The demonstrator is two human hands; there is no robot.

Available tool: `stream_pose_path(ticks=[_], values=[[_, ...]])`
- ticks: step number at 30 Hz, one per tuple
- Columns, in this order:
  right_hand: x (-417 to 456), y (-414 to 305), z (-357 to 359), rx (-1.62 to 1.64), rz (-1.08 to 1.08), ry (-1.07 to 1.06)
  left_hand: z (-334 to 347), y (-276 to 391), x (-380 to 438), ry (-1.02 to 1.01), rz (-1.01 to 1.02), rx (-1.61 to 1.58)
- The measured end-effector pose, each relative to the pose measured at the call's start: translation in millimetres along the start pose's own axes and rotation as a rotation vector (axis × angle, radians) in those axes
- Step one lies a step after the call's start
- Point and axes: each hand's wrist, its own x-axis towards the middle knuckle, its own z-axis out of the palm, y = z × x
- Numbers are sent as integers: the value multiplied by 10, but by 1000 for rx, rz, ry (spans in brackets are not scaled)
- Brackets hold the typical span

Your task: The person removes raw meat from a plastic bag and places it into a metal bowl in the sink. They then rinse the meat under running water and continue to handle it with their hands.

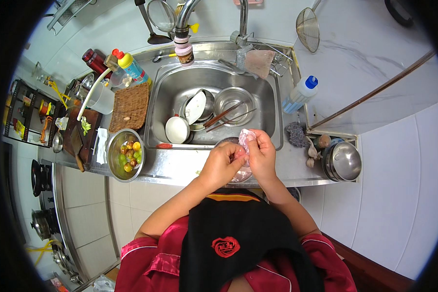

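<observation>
Between my hands is a pale pink piece of what looks like raw meat (246,140), held up over a metal bowl (242,176) at the sink's front edge. My right hand (262,151) grips the piece from its right side, thumb on top. Pinching its lower left part, my left hand (222,162) has its fingers bent inward, and the fingertips are partly hidden. More pinkish stuff shows in the bowl, most of which my hands and wrists cover.
The steel sink (268,109) contains a white cup (177,130), bowls and wooden chopsticks (224,115). Left stand a bowl of fruit (130,157), a wicker basket (129,106) and a cleaver (76,146) on a board. Steel bowls (346,160) and garlic (311,152) sit right.
</observation>
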Motion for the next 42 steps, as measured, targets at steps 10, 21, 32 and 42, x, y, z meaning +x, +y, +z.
stream_pose_path(ticks=[10, 21, 32, 42], values=[[88, 28, -46, 268, 279, -84, -55, -182, 25, -267, -337, -757], [158, 78, -88, 452, 504, -176, -141, -201, 13, -310, -365, -966], [301, 16, -315, 533, 485, -102, -213, -349, -76, -156, -314, -783], [191, -25, -188, 590, 517, -199, 29, -233, -5, -74, -215, -425]])
